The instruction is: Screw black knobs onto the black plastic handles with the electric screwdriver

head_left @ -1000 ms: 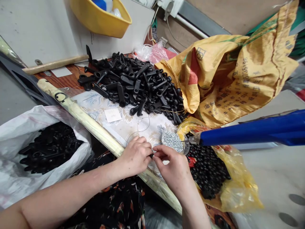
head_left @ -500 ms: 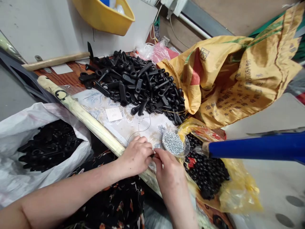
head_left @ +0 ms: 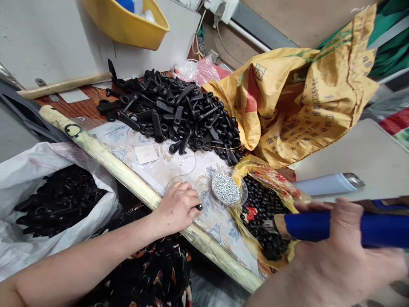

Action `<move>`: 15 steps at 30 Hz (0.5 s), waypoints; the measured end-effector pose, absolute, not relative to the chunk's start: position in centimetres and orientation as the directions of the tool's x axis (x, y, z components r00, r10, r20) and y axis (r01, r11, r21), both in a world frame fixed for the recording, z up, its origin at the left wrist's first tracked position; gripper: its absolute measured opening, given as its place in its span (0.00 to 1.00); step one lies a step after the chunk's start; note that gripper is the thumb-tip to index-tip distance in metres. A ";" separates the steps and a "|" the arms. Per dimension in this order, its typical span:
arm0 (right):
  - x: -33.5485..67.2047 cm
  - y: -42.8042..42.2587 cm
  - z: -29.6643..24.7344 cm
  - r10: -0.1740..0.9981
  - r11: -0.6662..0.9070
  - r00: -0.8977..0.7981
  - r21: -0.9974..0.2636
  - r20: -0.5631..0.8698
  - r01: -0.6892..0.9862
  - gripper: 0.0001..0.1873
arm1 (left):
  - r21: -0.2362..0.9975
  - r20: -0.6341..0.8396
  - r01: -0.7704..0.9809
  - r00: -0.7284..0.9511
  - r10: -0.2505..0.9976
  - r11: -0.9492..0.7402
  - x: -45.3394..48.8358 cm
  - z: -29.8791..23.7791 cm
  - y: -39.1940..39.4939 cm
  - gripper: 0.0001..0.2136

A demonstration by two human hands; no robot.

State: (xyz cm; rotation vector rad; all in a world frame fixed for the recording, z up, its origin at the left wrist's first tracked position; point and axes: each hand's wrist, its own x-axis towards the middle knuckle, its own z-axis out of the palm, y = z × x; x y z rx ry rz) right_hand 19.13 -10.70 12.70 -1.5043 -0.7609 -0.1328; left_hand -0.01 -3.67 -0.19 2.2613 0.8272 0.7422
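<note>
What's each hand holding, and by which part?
The left hand pinches a small black part by its hidden end; the right hand grips a blue tool around its shaft.

small black part [head_left: 199, 207] in left hand [head_left: 177, 207], blue-handled tool [head_left: 322, 225] in right hand [head_left: 332, 251]

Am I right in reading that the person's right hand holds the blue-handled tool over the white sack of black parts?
No: the head view shows the right hand holding the blue-handled tool over the yellow plastic bag of black parts, not the white sack.
</note>
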 end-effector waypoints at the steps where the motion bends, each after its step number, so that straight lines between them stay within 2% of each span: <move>1: 18.6 -10.1 13.0 0.269 0.139 0.798 -0.842 0.539 0.522 0.10 | 0.696 0.286 0.364 0.649 0.705 -0.619 0.0 -0.2 -3.7 0.08; 2: 17.9 -9.8 13.2 0.199 0.170 0.818 -0.841 0.540 0.514 0.09 | 0.694 0.285 0.366 0.652 0.703 -0.621 0.0 -0.2 -3.7 0.08; 3: 17.1 -9.6 13.2 0.182 0.198 0.828 -0.845 0.530 0.498 0.09 | 0.691 0.283 0.367 0.656 0.700 -0.623 0.0 -0.2 -3.7 0.08; 5: 15.5 -9.8 13.0 0.296 0.238 0.828 -0.876 0.477 0.419 0.08 | 0.686 0.283 0.368 0.660 0.696 -0.628 0.0 -0.1 -3.7 0.08; 7: 14.3 -10.0 12.6 0.479 0.262 0.784 -0.917 0.395 0.301 0.06 | 0.684 0.286 0.368 0.659 0.695 -0.630 0.0 -0.1 -3.6 0.07; 9: 13.5 -9.8 12.0 0.613 0.295 0.718 -0.938 0.330 0.180 0.11 | 0.685 0.288 0.365 0.659 0.695 -0.630 -0.1 0.0 -3.6 0.08; 12: 12.8 -8.9 11.6 0.655 0.400 0.679 -0.915 0.332 0.062 0.19 | 0.683 0.289 0.358 0.669 0.685 -0.637 -0.1 0.0 -3.6 0.11; 15: 12.5 -8.0 11.5 0.662 0.447 0.652 -0.893 0.369 0.051 0.19 | 0.671 0.296 0.356 0.676 0.675 -0.650 -0.1 -0.1 -3.6 0.13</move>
